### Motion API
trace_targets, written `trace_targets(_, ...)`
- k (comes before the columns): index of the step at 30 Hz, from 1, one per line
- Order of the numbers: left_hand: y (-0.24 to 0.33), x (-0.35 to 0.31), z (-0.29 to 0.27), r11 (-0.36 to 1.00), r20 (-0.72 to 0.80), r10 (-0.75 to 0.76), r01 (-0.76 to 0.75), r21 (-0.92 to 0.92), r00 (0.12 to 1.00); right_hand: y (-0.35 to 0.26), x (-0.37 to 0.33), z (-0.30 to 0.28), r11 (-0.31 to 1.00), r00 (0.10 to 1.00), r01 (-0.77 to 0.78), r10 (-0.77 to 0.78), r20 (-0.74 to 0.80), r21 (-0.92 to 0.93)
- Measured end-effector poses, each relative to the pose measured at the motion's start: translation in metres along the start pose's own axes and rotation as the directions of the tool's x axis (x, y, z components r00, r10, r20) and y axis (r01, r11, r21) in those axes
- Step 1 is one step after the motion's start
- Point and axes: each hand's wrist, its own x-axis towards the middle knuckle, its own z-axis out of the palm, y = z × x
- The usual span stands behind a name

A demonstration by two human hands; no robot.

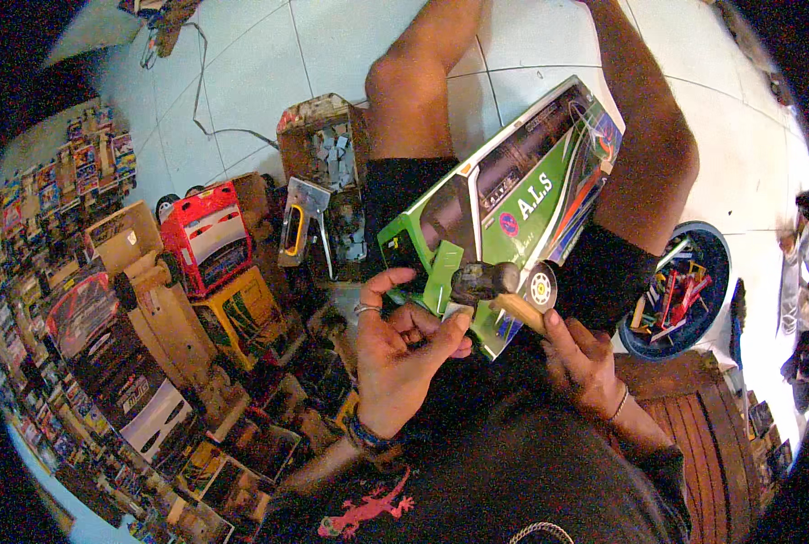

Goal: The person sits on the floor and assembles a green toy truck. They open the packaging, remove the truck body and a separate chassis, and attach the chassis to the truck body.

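Observation:
A green toy bus (536, 195) with dark printed windows and a wheel lies tilted across my lap. My right hand (586, 363) is wrapped round the wooden handle of a hammer (484, 283), whose dark head is over the near end of the bus. Beside the hammer head, my left hand (400, 354) has its thumb and a finger closed on a small pale piece (459, 310), held against the bus. Its index finger curves away along the bus end, near a raised green flap (441, 275). The fingertips partly hide the small piece.
A staple gun (307, 225) rests on a wooden box (297, 154) of small grey pieces. Several toy vehicles, including a red one (209, 238) and a yellow one (244, 313), crowd the left. At right, a dark tub (722, 263) holds coloured strips beside a slatted wooden surface (695, 426).

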Motion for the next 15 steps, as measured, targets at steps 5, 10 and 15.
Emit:
trace_targets(5, 0.001, 0.000, 0.001, 1.000, -0.025, -0.003, 0.003, 0.009, 1.000, -0.001, 0.002, -0.009, 0.997, 0.993, 0.071, -0.074, -0.089, -0.035)
trace_targets(10, 0.004, 0.001, 0.002, 0.987, -0.028, 0.057, -0.052, 0.150, 0.998, 0.000, 0.001, -0.007, 0.999, 0.999, -0.007, 0.005, 0.050, 0.036)
trace_targets(15, 0.005, 0.001, 0.002, 0.983, -0.028, 0.035, -0.029, 0.181, 0.999, -0.009, 0.013, 0.000, 0.889, 0.937, -0.320, 0.348, -0.030, 0.327)
